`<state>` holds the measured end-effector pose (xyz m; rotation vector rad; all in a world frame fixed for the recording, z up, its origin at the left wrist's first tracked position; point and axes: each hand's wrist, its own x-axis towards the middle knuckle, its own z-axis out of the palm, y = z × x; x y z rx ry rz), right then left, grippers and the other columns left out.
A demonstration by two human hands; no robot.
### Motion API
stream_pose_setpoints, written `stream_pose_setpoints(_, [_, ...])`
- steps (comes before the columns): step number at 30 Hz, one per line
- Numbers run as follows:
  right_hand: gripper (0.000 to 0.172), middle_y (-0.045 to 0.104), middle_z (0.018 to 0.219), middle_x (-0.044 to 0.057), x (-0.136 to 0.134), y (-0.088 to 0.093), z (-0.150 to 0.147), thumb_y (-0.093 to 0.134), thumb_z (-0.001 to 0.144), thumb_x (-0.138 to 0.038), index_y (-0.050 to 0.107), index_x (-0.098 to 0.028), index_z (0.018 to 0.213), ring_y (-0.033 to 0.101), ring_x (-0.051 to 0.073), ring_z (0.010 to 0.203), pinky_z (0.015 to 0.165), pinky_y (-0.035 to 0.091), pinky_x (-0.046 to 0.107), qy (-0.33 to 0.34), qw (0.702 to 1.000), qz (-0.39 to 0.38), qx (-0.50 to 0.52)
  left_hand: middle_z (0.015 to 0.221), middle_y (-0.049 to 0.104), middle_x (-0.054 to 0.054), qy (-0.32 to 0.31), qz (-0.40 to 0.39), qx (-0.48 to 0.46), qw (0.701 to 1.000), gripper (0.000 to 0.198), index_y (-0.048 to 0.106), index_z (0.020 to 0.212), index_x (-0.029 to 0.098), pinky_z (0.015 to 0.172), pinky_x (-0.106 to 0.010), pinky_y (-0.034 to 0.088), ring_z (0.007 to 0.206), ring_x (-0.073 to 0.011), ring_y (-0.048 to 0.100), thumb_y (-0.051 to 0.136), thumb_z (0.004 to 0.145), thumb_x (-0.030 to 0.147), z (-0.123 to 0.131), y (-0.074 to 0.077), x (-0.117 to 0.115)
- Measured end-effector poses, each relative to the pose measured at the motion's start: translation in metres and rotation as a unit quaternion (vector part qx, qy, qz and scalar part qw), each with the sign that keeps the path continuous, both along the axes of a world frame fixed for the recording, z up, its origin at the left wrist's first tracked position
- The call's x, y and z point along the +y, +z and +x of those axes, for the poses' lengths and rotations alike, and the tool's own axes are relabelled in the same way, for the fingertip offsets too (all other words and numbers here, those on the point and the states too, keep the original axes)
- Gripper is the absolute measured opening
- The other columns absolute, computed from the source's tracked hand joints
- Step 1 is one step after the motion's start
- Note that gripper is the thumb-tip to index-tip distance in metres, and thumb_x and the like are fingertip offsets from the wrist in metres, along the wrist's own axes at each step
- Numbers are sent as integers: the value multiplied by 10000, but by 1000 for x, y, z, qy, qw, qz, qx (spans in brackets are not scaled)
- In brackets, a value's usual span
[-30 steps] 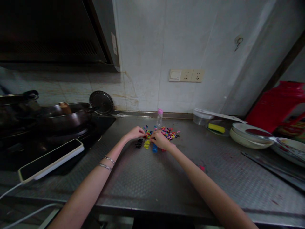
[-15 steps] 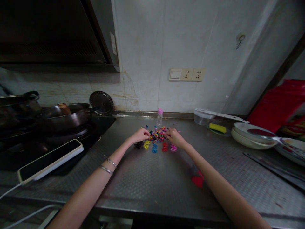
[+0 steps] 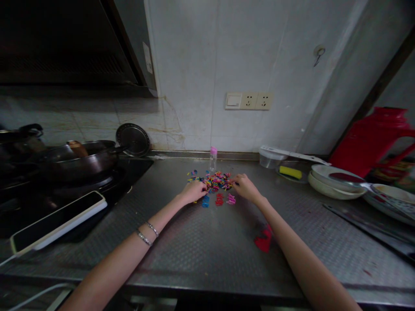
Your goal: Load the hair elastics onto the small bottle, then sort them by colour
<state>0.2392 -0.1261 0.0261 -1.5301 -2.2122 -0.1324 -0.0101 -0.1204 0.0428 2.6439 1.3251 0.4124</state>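
Observation:
A heap of small coloured rubber bands lies on the steel counter. My left hand is at the heap's near left edge, fingers curled together; whatever they hold is too small to make out. It covers most of a yellow group of bands. Pinched fingers of my right hand touch the heap's right edge, their contents also unclear. Between the hands, in front of the heap, lie separate groups of blue bands, red bands and pink bands.
Behind the heap stands a clear bottle with a pink cap. A red scrap lies beside my right forearm. Left are a phone and a pan on the stove; right are a yellow sponge, bowls and a knife-like dark blade.
My left hand has moved nearer and slightly right, now over the yellow and black groups. My right hand stays at the heap's right edge. The view has turned slightly right.

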Motion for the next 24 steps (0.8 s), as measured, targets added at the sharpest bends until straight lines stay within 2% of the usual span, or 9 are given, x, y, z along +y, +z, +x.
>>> stream_pose_setpoints(11, [235,617,887,77,-1,-2,4,448,816,-197,676,-170,868,497,169,845,778,343,251,0,1000,-9,-26,733,660,-64,-1,23,5,1000,232,694,781,211,639,-256,383,689,-186,590,488,791,318,5,-9,3])
stream_pose_setpoints(24, [206,582,924,75,-11,0,-11,461,830,-217,660,-188,877,460,180,879,787,340,269,-1,997,-7,-77,800,678,-18,16,38,34,999,223,687,838,237,685,-256,430,746,-167,606,474,790,285,10,-1,-5])
